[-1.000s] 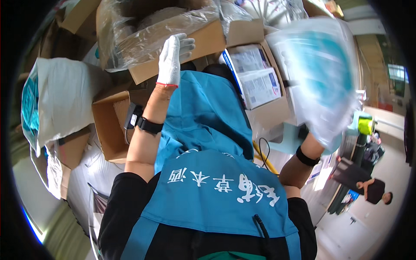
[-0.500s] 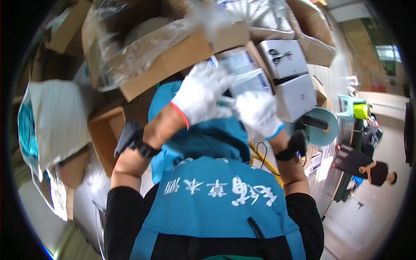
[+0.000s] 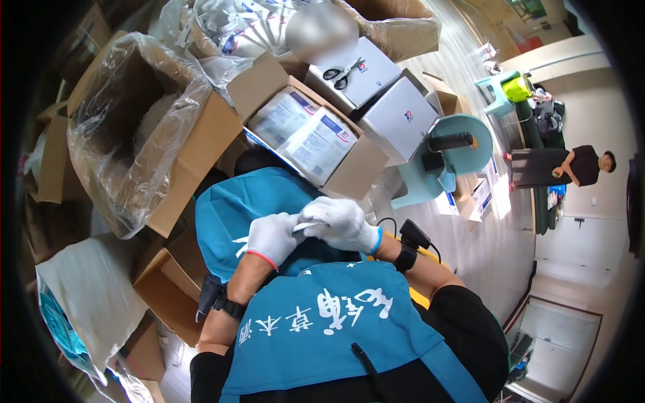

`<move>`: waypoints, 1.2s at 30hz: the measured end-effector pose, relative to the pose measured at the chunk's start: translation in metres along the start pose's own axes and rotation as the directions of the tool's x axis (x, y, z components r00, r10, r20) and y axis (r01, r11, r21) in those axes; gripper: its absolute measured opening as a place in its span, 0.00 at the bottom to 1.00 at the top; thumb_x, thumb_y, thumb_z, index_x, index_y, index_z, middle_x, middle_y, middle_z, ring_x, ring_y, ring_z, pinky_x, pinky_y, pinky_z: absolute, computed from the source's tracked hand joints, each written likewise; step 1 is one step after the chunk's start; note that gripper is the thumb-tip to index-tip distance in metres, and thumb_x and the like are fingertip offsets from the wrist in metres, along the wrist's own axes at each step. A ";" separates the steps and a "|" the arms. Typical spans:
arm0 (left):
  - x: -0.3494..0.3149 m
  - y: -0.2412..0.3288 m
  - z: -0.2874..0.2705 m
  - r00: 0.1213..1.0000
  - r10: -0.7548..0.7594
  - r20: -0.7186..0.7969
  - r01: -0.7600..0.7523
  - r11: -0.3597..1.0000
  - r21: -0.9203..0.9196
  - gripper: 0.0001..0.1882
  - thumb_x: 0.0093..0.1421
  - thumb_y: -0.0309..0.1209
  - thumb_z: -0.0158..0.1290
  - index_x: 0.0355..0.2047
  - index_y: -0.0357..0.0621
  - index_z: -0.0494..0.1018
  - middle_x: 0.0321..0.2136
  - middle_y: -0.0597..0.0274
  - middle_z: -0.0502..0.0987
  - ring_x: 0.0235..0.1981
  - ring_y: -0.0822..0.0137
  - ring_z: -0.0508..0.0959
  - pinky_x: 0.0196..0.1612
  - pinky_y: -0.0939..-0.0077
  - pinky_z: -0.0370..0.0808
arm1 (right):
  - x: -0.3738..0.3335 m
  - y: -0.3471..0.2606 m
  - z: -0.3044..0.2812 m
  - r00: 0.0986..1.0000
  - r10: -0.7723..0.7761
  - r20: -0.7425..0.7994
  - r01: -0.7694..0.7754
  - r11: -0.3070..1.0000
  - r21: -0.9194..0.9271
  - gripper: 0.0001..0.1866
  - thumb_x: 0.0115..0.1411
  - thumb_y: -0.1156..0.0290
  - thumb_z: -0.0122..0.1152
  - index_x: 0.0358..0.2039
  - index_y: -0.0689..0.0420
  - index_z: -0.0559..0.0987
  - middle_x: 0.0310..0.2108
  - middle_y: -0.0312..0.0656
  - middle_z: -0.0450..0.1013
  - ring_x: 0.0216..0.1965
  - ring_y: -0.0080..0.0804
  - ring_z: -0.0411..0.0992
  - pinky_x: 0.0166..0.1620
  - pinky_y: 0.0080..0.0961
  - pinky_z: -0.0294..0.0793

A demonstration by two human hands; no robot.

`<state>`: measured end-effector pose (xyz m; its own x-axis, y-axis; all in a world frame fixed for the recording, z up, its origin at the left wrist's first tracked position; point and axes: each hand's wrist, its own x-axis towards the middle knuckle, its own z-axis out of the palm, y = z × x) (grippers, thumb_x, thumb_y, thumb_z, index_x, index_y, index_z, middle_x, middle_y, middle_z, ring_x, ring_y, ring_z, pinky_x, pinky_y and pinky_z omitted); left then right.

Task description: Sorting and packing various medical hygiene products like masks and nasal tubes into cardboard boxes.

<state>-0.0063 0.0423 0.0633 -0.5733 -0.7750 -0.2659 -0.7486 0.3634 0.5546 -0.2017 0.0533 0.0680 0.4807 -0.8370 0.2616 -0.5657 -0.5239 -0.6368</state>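
My two hands meet above my lap, both in white knit gloves. The left hand (image 3: 271,236), with a red cuff, has its fingers closed and touching the right. My right hand (image 3: 341,223), with a blue cuff, is curled, its fingertips against those of the left. A small whitish bit shows where they meet; I cannot make out whether it is a held thing or glove fabric. Beneath them lies my teal apron (image 3: 225,207). Just ahead, an open cardboard box (image 3: 366,158) holds white packs (image 3: 316,148) with blue and red print.
Black scissors (image 3: 341,75) lie on a white box (image 3: 369,60), beside another white box (image 3: 403,117). A plastic-lined carton (image 3: 181,171) stands at left. To the right are a round light-blue stool (image 3: 470,144) and, farther off, a standing person (image 3: 581,166).
My hands have come down and closer together, from beside the box of packs to above my lap. The view has shifted, so the boxes appear turned and the packs show fully.
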 end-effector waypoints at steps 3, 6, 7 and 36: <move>0.009 0.001 -0.003 0.996 0.081 -0.037 -0.082 0.996 -0.046 0.10 0.55 0.43 0.57 0.34 0.56 0.80 0.27 0.59 0.79 0.32 0.55 0.80 0.35 0.62 0.76 | -0.006 0.009 0.001 0.997 -0.040 -0.062 0.038 0.999 -0.034 0.06 0.51 0.67 0.66 0.30 0.51 0.79 0.27 0.38 0.75 0.27 0.36 0.75 0.29 0.28 0.76; 0.013 0.009 -0.010 0.993 0.072 -0.094 -0.081 0.992 -0.101 0.06 0.53 0.37 0.58 0.28 0.52 0.79 0.27 0.59 0.78 0.32 0.54 0.79 0.34 0.62 0.75 | 0.000 0.004 -0.004 0.992 -0.063 -0.113 0.057 0.997 -0.055 0.04 0.51 0.69 0.66 0.28 0.52 0.80 0.26 0.39 0.75 0.26 0.37 0.75 0.29 0.28 0.76; 0.014 0.010 -0.011 0.987 0.071 -0.147 -0.096 0.980 -0.173 0.05 0.52 0.35 0.58 0.27 0.50 0.79 0.27 0.59 0.78 0.32 0.54 0.79 0.33 0.62 0.75 | 0.004 0.000 -0.004 0.986 -0.035 -0.165 0.030 0.999 -0.028 0.03 0.50 0.69 0.66 0.26 0.52 0.80 0.25 0.40 0.75 0.25 0.37 0.75 0.28 0.28 0.76; -0.016 -0.028 -0.015 0.988 -0.099 0.116 0.116 0.981 -0.157 0.11 0.56 0.35 0.56 0.39 0.51 0.78 0.31 0.47 0.78 0.36 0.45 0.78 0.38 0.59 0.76 | 0.016 0.007 -0.006 0.972 0.046 -0.229 -0.031 0.997 0.070 0.04 0.52 0.67 0.64 0.27 0.52 0.80 0.25 0.40 0.75 0.25 0.38 0.75 0.29 0.29 0.75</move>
<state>0.0287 0.0366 0.0642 -0.5312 -0.7421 -0.4087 -0.7486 0.1852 0.6366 -0.2019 0.0357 0.0724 0.2874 -0.8743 0.3913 -0.5322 -0.4854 -0.6937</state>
